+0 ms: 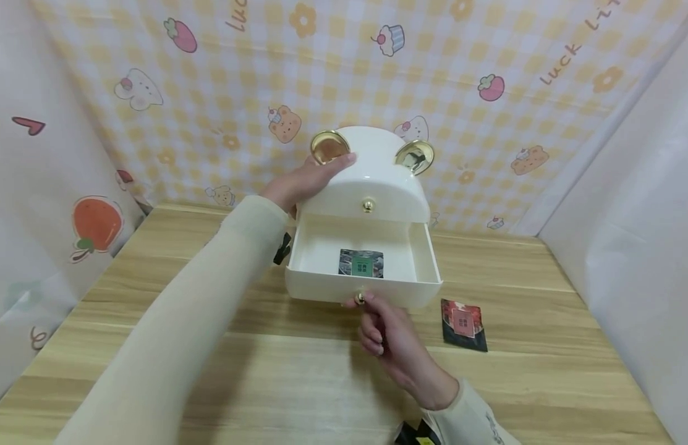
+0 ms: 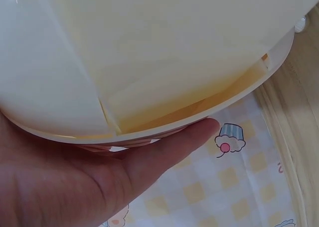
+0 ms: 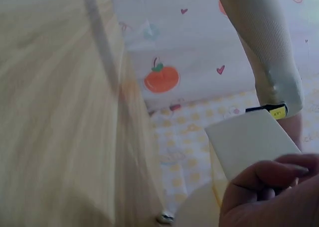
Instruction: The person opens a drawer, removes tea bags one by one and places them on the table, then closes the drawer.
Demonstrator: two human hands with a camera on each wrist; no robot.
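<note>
A white two-drawer storage box [image 1: 371, 148] with round gold ears [image 1: 415, 157] stands at the back of the table. My left hand [image 1: 307, 181] grips its left side, thumb lying over the curved top; the left wrist view shows that thumb [image 2: 174, 150] along the rim. The lower drawer [image 1: 321, 288] is pulled out, and a dark sachet with a green label [image 1: 363, 264] lies inside. With thumb and forefinger my right hand [image 1: 396, 352] pinches the gold knob [image 1: 361, 298] on its front. The right wrist view shows the drawer's side [image 3: 249, 142] beyond the fingers.
A red and black sachet [image 1: 464, 326] lies on the wooden table [image 1: 544, 358], right of the drawer. The upper drawer, with its own gold knob [image 1: 368, 205], is closed. Behind the box hangs a yellow checked cloth [image 1: 332, 74]; white printed sheets [image 1: 54, 185] flank the table.
</note>
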